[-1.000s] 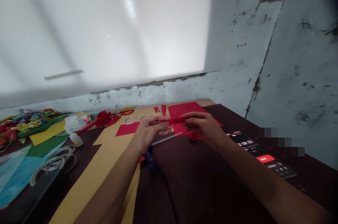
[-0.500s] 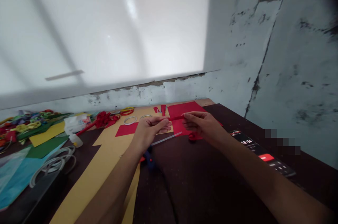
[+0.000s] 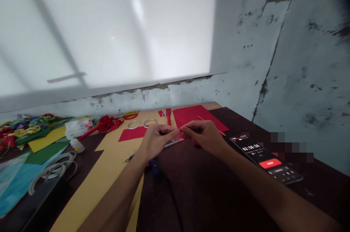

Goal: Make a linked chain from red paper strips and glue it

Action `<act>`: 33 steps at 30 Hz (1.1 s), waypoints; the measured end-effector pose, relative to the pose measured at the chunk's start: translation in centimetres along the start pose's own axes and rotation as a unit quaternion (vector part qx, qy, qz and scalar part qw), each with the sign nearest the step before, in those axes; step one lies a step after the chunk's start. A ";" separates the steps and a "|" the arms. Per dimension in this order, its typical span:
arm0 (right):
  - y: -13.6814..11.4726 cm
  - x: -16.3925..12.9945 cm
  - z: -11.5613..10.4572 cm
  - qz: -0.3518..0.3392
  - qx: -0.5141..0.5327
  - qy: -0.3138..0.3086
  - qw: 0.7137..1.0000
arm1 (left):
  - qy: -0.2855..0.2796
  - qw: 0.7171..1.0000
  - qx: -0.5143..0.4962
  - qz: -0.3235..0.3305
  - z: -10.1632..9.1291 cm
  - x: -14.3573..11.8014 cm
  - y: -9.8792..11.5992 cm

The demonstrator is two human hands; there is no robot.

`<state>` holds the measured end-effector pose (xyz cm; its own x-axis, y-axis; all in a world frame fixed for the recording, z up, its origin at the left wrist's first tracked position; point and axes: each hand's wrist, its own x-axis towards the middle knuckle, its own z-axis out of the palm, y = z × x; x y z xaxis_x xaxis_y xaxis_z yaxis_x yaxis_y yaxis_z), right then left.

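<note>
My left hand [image 3: 157,139] and my right hand [image 3: 201,135] meet fingertip to fingertip over the dark table [image 3: 205,192]. Between them they pinch a small red paper strip [image 3: 180,130], most of it hidden by the fingers. A sheet of red paper [image 3: 191,115] lies just behind the hands, and a smaller red piece [image 3: 131,134] lies to the left on yellow paper [image 3: 109,166]. A thin stick [image 3: 175,142] lies under the hands. A blue-handled tool [image 3: 154,166] rests beneath my left wrist.
A phone [image 3: 266,159] with a running timer lies at the right. Two tape rings [image 3: 142,123], red scissors [image 3: 128,115], a red paper flower [image 3: 106,122] and a glue bottle [image 3: 78,145] sit left of centre. Coloured papers and plastic rings [image 3: 51,170] fill the far left. A wall stands close behind.
My hands have drawn together and dropped lower toward the table. The red strip, stretched between them before, is now bunched short between my fingertips.
</note>
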<state>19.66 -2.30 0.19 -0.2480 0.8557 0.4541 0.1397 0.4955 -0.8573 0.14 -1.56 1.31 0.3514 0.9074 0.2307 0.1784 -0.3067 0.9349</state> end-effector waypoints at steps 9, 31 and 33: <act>-0.1 0.6 -1.0 -0.039 -0.077 0.037 0.996 | 0.046 0.999 0.012 -0.020 -0.2 0.0 0.8; 2.3 1.9 -5.7 0.028 -0.034 0.126 0.991 | 0.162 0.986 0.016 -0.031 -3.6 0.7 0.0; 2.8 2.1 -6.7 0.025 -0.046 0.158 0.986 | 0.228 0.973 -0.006 -0.015 -4.7 0.7 0.0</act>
<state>25.90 1.85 0.38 0.0707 0.8763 0.4766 0.2342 0.4498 -0.8619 -3.91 0.41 2.69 -0.0996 0.9501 0.2957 0.1701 -0.2766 0.9458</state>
